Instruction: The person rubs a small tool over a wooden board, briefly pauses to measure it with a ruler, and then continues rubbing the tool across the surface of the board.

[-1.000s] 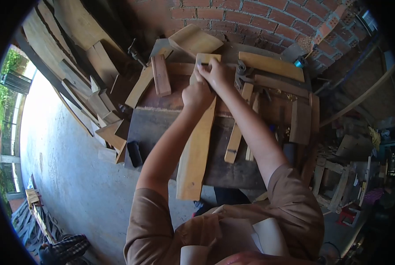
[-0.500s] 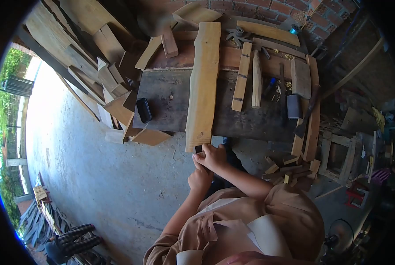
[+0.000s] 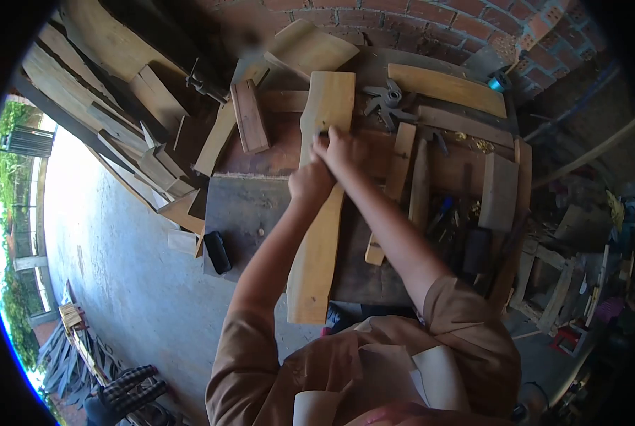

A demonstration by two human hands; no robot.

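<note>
A long pale plank [image 3: 314,266] lies lengthwise on the dark workbench [image 3: 261,206], its near end jutting past the bench edge. Both my hands are together over its upper half. My left hand [image 3: 309,183] is closed on something I cannot make out, just below and left of the other. My right hand [image 3: 340,153] is closed too, with a small dark object partly showing at its fingertips; the rest is hidden. Right of the plank lie a narrow marked strip [image 3: 400,160] and a wooden mallet-like piece [image 3: 420,188].
A black case [image 3: 217,253] sits at the bench's left corner. A metal star-shaped part [image 3: 390,104] and a curved board [image 3: 449,89] lie at the back. Leaning boards [image 3: 154,99] stand left. A brick wall [image 3: 431,25] rises behind. Someone's checked sleeve or trousers [image 3: 129,387] shows lower left.
Both hands have moved forward together from the plank's near end to its upper half, arms now stretched out. The view has shifted, so the bench appears lower and closer.
</note>
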